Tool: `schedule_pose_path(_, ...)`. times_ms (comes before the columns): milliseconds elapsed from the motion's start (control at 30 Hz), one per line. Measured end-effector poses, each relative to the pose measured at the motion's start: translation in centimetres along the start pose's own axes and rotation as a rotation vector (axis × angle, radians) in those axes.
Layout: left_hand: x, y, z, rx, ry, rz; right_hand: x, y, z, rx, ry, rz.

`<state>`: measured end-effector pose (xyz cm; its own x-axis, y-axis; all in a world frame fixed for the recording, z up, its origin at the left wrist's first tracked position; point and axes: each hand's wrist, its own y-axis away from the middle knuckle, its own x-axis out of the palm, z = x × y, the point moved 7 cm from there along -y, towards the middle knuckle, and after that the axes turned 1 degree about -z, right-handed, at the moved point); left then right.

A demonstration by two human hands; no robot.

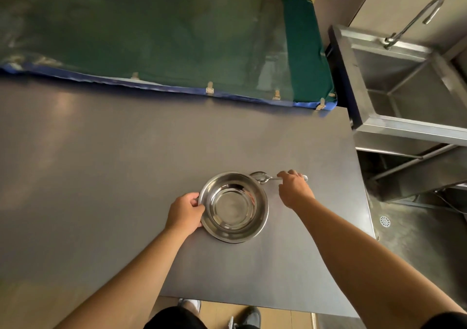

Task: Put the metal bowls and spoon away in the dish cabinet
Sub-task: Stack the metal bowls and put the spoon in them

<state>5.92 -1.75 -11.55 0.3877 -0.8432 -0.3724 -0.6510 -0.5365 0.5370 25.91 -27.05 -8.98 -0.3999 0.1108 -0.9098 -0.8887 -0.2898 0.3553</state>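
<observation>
Shiny metal bowls, nested as a stack, sit on the grey steel table near its front right. My left hand grips the stack's left rim, thumb over the edge. A metal spoon lies just behind the bowls on the right, its head touching the rim. My right hand is closed over the spoon's handle, whose tip pokes out past my knuckles. How many bowls are in the stack is unclear. The dish cabinet is not in view.
A green padded mat with a blue edge runs along the table's back. A steel sink with a curved tap stands to the right, past the table's right edge. A floor drain lies below it.
</observation>
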Motion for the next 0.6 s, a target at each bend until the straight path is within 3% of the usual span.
schedule_pose_path(300,-0.6,-1.5,0.4,-0.061,0.093,0.03,0.3,-1.6,1.8,-0.073,0.291,-0.036)
schedule_pose_path(600,-0.8,-2.0,-0.1,-0.069,0.106,0.045,0.6,-0.4,0.2,-0.05,0.405,0.019)
